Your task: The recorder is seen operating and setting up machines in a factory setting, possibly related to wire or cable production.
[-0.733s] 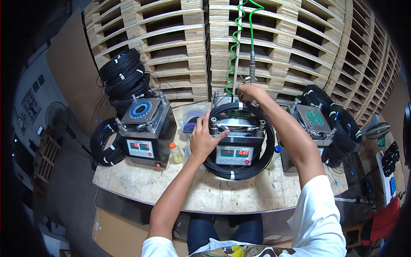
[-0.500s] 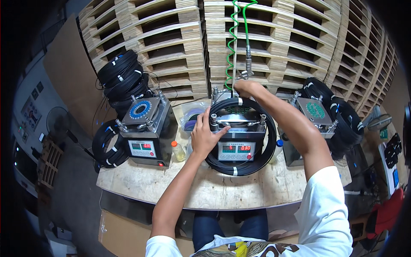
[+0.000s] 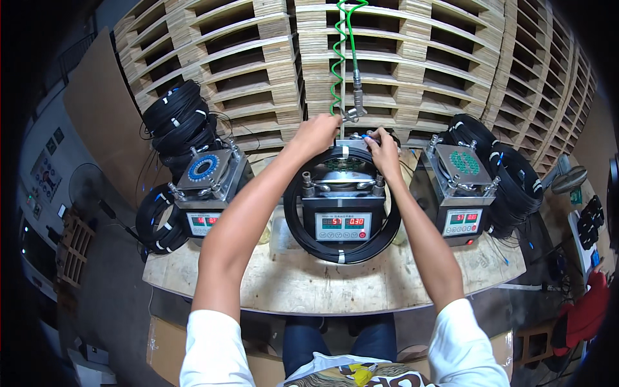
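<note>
A black cable coil (image 3: 342, 256) bound with white ties hangs around the front of the middle benchtop machine (image 3: 311, 209), which has metal posts on top and a lit display panel. Behind its top, my right hand (image 3: 386, 157) pinches a small blue-tipped cable end (image 3: 369, 138). My left hand (image 3: 318, 135) is closed at the far side of the coil. Its fingertips are right beside a metal air gun (image 3: 354, 114) hanging from a green coiled hose (image 3: 335, 68). What the left fingers hold, if anything, is hidden.
Similar machines stand left (image 3: 207, 169) and right (image 3: 465, 169) on the wooden table (image 3: 309, 290). Black cable coils are stacked at left (image 3: 177, 119) and right (image 3: 516, 177). Wooden pallets (image 3: 393, 84) rise behind. A person's red sleeve (image 3: 587, 306) shows at far right.
My left hand has left the coil's left rim and moved up beside the air gun. My right hand has moved right and nearer, now with the blue-tipped cable end. The view has shifted slightly.
</note>
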A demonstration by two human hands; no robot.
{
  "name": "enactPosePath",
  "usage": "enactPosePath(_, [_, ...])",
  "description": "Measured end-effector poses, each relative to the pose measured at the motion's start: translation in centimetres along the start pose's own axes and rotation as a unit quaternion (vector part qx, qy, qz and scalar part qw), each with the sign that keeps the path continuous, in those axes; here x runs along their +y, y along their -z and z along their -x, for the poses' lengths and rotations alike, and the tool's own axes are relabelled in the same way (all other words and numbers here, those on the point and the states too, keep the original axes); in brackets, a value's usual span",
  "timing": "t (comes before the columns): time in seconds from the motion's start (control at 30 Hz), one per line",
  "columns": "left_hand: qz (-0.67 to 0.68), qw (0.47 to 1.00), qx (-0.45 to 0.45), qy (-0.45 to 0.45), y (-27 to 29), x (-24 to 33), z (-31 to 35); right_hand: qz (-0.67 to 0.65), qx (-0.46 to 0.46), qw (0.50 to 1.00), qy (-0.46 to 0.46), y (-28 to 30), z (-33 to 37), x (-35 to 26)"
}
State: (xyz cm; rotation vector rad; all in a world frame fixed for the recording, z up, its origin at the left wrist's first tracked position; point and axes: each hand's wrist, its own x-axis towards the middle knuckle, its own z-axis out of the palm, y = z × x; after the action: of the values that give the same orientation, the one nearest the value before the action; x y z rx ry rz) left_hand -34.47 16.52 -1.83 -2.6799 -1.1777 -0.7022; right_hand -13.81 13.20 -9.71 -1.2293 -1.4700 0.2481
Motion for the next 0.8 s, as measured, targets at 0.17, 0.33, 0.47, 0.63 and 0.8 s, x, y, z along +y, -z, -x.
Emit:
enactPosePath(0.17, [-0.094,0.945,-0.311,0.043,-3.6,-1.1,-6.5,-0.034,0.039,0.999,0.014,0.6,0.6,-1.1])
enactPosePath(0.33, [-0.126,0.933,-0.334,-0.048,-3.9,-1.2,-6.5,-0.019,0.056,0.998,0.012,1.0,1.0,-0.8])
enactPosePath(0.47, [-0.143,0.926,-0.321,-0.138,-3.0,-1.4,-5.2,-0.009,0.051,0.999,0.002,0.9,1.0,-0.9])
enactPosePath(0.63, [-0.042,0.969,-0.24,-0.044,-3.0,-2.6,-3.9,-0.025,0.038,0.999,-0.015,0.4,0.9,-1.5])
enactPosePath(0.8, [0.068,0.995,-0.04,0.068,-0.8,0.7,-0.3,0.025,0.073,0.997,0.025,0.9,0.0,1.9])
